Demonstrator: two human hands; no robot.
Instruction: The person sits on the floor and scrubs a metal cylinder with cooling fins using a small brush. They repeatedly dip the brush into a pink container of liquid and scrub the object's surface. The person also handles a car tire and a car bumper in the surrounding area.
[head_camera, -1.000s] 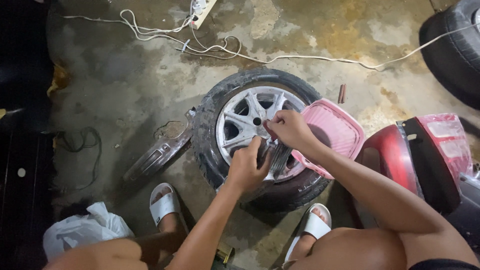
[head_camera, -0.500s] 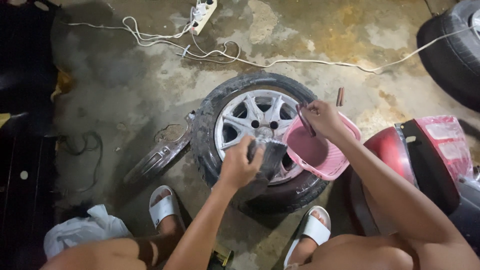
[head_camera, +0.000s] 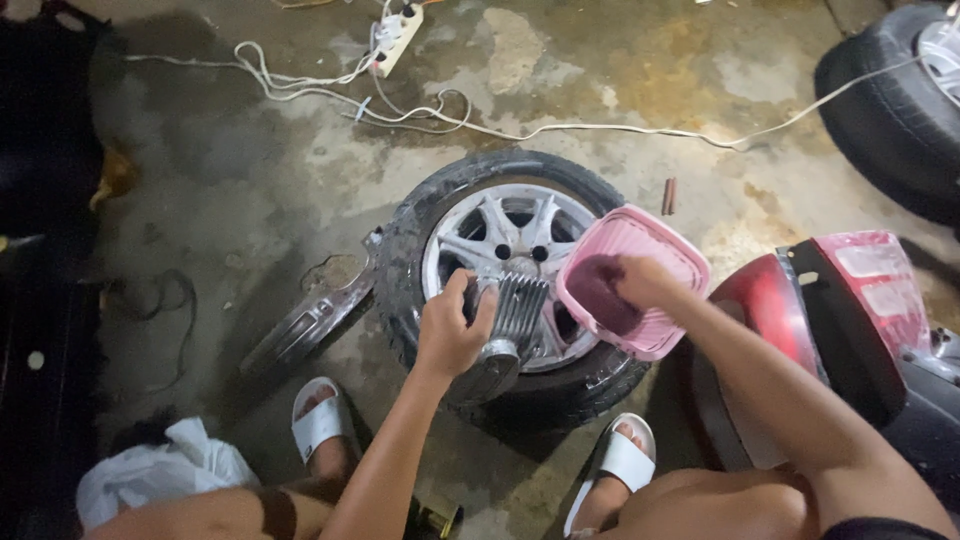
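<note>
A car wheel with a black tyre (head_camera: 420, 215) and a silver spoked rim (head_camera: 470, 240) lies flat on the concrete floor in front of me. My left hand (head_camera: 452, 325) grips a ribbed grey metal part (head_camera: 515, 310) resting on the rim's near side. My right hand (head_camera: 645, 282) reaches into a pink plastic basket (head_camera: 655, 245) that sits tilted on the wheel's right edge. Whether the right fingers hold anything inside the basket is hidden.
A second tyre (head_camera: 895, 95) lies at the top right. A red scooter body (head_camera: 850, 310) stands at my right. White cables and a power strip (head_camera: 400, 30) run across the far floor. A curved metal trim piece (head_camera: 310, 315) lies left of the wheel, white cloth (head_camera: 160, 470) beside my sandalled feet.
My right hand has moved from the wheel's hub into the pink basket. My left hand has shifted up and taken hold of the ribbed metal part.
</note>
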